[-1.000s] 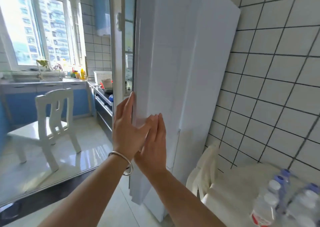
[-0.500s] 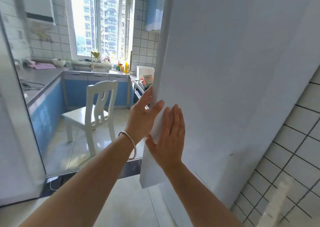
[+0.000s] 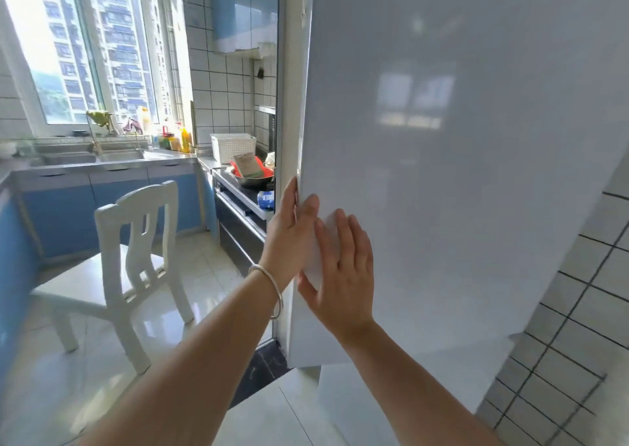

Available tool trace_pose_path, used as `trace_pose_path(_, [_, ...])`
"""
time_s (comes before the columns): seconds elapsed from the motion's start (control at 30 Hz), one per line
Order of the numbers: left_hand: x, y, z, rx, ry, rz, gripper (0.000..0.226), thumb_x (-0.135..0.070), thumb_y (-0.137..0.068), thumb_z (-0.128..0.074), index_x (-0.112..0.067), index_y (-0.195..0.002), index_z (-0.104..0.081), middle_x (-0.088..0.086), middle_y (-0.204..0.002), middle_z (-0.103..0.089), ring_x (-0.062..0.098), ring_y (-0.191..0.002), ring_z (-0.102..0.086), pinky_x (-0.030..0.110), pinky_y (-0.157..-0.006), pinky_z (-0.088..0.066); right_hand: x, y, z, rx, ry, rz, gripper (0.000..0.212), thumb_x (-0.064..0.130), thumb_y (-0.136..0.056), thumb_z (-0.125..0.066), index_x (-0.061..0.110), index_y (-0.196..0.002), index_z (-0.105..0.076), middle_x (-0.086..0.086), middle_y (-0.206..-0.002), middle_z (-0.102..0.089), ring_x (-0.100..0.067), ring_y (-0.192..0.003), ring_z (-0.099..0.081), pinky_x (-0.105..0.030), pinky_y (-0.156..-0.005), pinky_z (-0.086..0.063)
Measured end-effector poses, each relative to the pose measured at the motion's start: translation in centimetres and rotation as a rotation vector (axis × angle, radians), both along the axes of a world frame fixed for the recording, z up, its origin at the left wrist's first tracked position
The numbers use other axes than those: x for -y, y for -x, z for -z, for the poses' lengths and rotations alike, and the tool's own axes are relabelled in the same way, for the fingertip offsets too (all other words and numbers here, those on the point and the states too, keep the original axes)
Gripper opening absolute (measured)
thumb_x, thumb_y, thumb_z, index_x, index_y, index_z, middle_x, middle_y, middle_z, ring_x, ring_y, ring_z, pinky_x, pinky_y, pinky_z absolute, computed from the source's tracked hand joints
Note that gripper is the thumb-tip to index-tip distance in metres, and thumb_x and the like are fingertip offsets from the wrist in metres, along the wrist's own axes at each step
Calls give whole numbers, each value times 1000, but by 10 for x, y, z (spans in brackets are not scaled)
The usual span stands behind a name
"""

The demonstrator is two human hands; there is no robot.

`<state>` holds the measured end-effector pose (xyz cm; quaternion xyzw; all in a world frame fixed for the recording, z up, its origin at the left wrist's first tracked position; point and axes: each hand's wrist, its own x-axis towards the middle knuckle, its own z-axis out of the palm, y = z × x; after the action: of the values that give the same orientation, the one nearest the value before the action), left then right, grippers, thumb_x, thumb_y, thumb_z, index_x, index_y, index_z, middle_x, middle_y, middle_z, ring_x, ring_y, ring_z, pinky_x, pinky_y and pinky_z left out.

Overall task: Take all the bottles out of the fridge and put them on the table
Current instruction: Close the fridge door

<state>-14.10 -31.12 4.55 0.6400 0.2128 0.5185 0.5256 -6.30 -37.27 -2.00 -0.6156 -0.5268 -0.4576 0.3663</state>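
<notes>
The white fridge door (image 3: 459,173) fills the right half of the head view and looks closed, so the inside is hidden. My left hand (image 3: 289,238), with a silver bangle on the wrist, holds the door's left edge: the fingers are hooked behind it and the thumb lies on the front. Beside it, my right hand (image 3: 343,275) rests flat on the door's front with the fingers spread. No bottles and no table are in view.
A white chair (image 3: 136,248) stands on the shiny floor to the left. Behind the door edge is a stove counter (image 3: 238,190) with a pan and a white basket (image 3: 233,148). A sink counter (image 3: 85,158) runs under the window. A tiled wall (image 3: 578,343) is at right.
The view has swung left and closer to the fridge door. The table with bottles at lower right has left the view. Both hands stay at the door's left edge.
</notes>
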Motion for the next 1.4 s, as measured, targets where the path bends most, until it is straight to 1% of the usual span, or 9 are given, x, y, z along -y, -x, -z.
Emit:
trace_pose_path(0.3, [-126, -63, 3, 55, 38, 108, 75, -60, -74, -60, -28, -139, -38, 2, -135, -53, 20, -125, -50, 43, -108, -37, -115, -63, 4, 93, 54, 79, 65, 35, -82, -59, 21, -140, -34, -7, -148, -28, -25, -139, -27, -40, -115, -23])
trace_pose_path(0.43, [-178, -95, -6, 54, 32, 163, 31, -23, -93, -52, -9, -121, -52, -3, -100, -64, 6, -91, -61, 24, -84, -46, -162, -101, 5, 128, 86, 125, 72, 29, -76, -65, 19, -140, -35, -6, -149, -28, -25, -139, -26, -39, -115, -22])
trace_pose_path(0.5, [-197, -112, -8, 44, 33, 199, 22, -21, -92, -54, -13, -112, -54, -4, -93, -63, 3, -84, -61, 18, -76, -46, -181, -119, 5, 140, 93, 142, 73, 27, -74, -66, 18, -140, -36, -6, -148, -29, -25, -138, -28, -39, -115, -22])
trace_pose_path(0.67, [-236, -154, -6, 32, 47, 263, 48, -35, -79, -58, -15, -122, -52, 2, -111, -65, 13, -101, -63, 24, -84, -48, -212, -153, 2, 149, 141, 220, 71, 27, -73, -64, 16, -139, -38, -5, -148, -29, -23, -137, -29, -38, -115, -20])
trace_pose_path(0.83, [-269, -199, -6, 21, 14, 254, 19, -37, -87, -56, -35, -106, -57, -3, -107, -66, 12, -99, -63, 32, -91, -47, -228, -191, -8, 155, 166, 371, 78, 29, -68, -70, 12, -137, -38, -7, -147, -28, -23, -137, -28, -39, -116, -14])
trace_pose_path(1.0, [-295, -238, -4, -8, 22, 292, 38, -62, -69, -55, -45, -103, -58, 5, -118, -61, 20, -108, -60, 44, -98, -47, -236, -220, -15, 106, 197, 655, 93, 42, -61, -73, 11, -140, -37, -9, -150, -22, -26, -139, -22, -51, -114, -8])
trace_pose_path(1.1, [-307, -256, -7, -3, 38, 372, 24, -53, -76, -58, -45, -99, -60, 5, -115, -64, 20, -104, -62, 42, -95, -49, -242, -232, -17, 77, 245, 784, 98, 47, -59, -75, 13, -141, -35, -8, -151, -19, -27, -141, -16, -55, -112, -6])
trace_pose_path(1.2, [-315, -271, -10, 49, 97, 472, 24, -27, -90, -57, -24, -114, -58, 4, -108, -66, 17, -94, -63, 34, -87, -52, -250, -242, -17, 44, 283, 866, 102, 50, -60, -73, 13, -143, -27, -8, -152, -16, -25, -141, -4, -58, -110, -6])
trace_pose_path(1.4, [-334, -299, -9, 32, 120, 551, 32, -27, -91, -58, -17, -121, -56, -1, -101, -67, 15, -90, -64, 29, -82, -51, -262, -256, -20, -20, 327, 944, 103, 48, -62, -74, 13, -144, -22, -9, -153, -11, -26, -144, 9, -58, -110, -2])
